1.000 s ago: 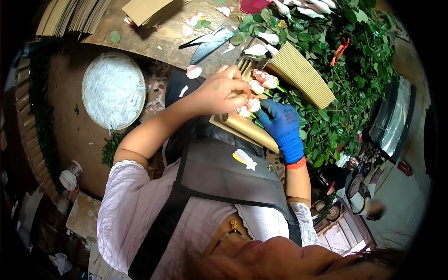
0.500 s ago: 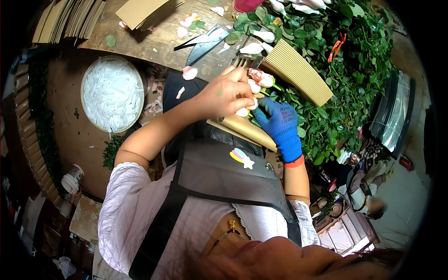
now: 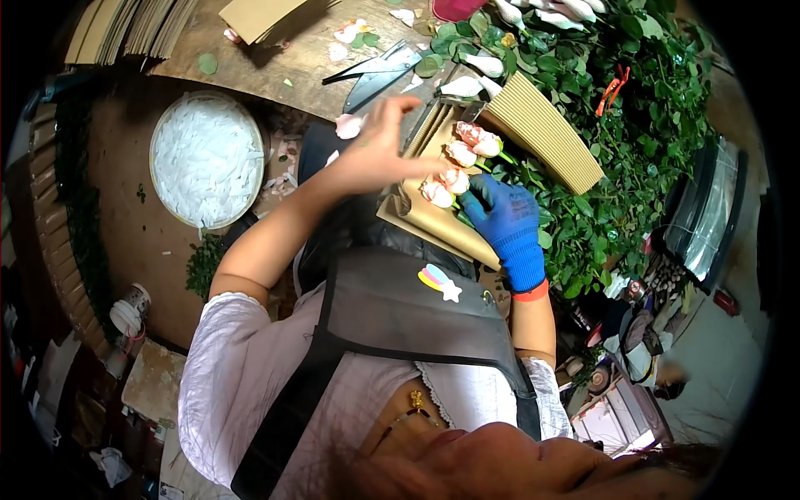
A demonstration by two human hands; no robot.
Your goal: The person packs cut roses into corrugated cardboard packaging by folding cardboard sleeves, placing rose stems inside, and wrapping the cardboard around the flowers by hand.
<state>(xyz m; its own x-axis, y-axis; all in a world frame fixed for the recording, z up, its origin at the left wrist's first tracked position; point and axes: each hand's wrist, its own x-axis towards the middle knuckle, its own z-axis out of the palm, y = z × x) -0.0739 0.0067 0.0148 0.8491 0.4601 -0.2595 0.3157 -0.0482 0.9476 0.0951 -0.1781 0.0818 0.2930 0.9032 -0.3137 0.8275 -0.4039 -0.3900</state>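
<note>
Pink roses (image 3: 461, 153) lie in a small cluster on brown kraft paper (image 3: 427, 218), some heads above the others. My left hand (image 3: 379, 154), bare and slightly blurred, is raised just left of the blooms with thumb and fingers spread. It holds nothing. My right hand (image 3: 504, 217) wears a blue knit glove with an orange cuff. Its fingers are closed around the stem just below the lower rose heads; the stem is mostly hidden by the glove. A corrugated cardboard strip (image 3: 546, 133) stands beyond the roses.
Scissors (image 3: 382, 77) lie on the wooden table (image 3: 275, 71) among petals. Brown cardboard sheets (image 3: 129, 32) are stacked at back left. A round tub of white strips (image 3: 207, 162) stands at left. Leafy stems (image 3: 625, 167) pile up at right, with white-wrapped buds (image 3: 479, 65) behind.
My left hand has let go of the lower roses and drawn back leftward, its fingers opening. More of the rose heads show now. My gloved right hand stays beside them.
</note>
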